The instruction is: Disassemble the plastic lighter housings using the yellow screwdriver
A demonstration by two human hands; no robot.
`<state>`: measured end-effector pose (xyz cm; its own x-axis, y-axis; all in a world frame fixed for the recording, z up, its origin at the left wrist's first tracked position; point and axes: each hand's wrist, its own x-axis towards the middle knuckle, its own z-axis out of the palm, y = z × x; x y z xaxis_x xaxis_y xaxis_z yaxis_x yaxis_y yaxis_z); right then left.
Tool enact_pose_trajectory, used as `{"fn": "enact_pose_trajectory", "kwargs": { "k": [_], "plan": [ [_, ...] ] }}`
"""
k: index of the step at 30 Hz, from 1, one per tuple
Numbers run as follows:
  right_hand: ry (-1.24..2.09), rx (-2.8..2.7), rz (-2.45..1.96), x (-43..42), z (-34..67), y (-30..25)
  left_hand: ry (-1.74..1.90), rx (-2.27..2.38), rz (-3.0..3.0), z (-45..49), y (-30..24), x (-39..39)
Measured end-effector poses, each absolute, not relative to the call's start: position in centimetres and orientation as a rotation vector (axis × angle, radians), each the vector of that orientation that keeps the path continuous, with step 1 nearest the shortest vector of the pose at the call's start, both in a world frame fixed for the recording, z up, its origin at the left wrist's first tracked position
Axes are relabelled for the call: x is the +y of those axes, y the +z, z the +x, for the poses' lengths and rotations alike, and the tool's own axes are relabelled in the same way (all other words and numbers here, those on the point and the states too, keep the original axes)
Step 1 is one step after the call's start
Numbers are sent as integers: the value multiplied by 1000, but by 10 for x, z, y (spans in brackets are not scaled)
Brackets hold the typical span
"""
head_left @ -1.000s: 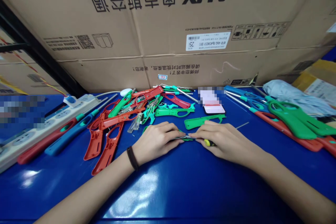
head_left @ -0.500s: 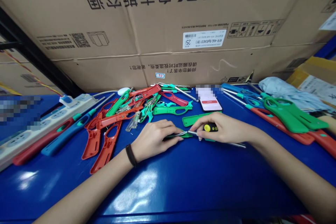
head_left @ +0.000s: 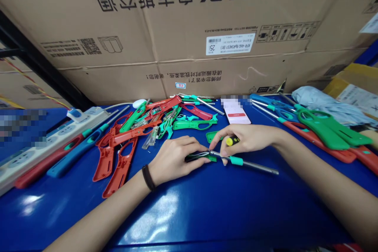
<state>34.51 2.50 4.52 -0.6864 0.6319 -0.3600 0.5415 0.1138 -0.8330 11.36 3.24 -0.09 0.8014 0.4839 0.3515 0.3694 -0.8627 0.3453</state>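
Observation:
My left hand point(head_left: 175, 156) is closed around a green lighter handle shell point(head_left: 212, 158), most of it hidden under the fingers. Thin pale wires run out of the shell toward the right. Thumb and fingers of my right hand point(head_left: 246, 139) pinch the inner end of a metal lighter tube point(head_left: 256, 167) with a teal collar point(head_left: 236, 160). This end meets the wires at the shell's edge, while the far end points right and toward me. A yellow-and-black handle point(head_left: 233, 141), like a screwdriver's, shows by my right palm; whether the hand holds it, I cannot tell.
Behind my left hand lie red shell halves point(head_left: 119, 165) and a pile of green parts point(head_left: 195, 125). A power strip point(head_left: 59, 138) runs along the left. A phone point(head_left: 236, 112) is at the back, and lighters point(head_left: 321, 126) lie right. A large carton point(head_left: 177, 47) stands behind.
The tube has come out from behind my right hand and now slants toward me, its teal collar showing. My right hand has shifted slightly left, covering more of the green half behind it.

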Motion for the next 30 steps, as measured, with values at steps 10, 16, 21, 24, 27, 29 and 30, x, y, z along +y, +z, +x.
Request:
{"fn": "enact_pose_trajectory", "kwargs": {
  "k": [10, 16, 21, 24, 27, 29, 30],
  "plan": [
    [1643, -2226, -1225, 24, 348, 45, 748, 708, 2547, 116, 0, 30],
    [1578, -2231, -1247, 22, 347, 42, 750, 679, 2512, 118, -2, 29],
    [1559, -2191, -1254, 24, 345, 37, 807, 651, 2593, 119, -6, 27],
    [1567, -2161, -1200, 27, 345, 34, 886, 661, 2589, 121, -9, 26],
    [1540, -2157, -1156, 29, 345, 33, 940, 715, 2546, 123, -9, 25],
    [1529, -2154, -1153, 29, 345, 33, 945, 742, 2529, 124, -9, 24],
    [1526, -2150, -1161, 30, 345, 33, 943, 753, 2527, 124, -9, 24]
  ]
}}
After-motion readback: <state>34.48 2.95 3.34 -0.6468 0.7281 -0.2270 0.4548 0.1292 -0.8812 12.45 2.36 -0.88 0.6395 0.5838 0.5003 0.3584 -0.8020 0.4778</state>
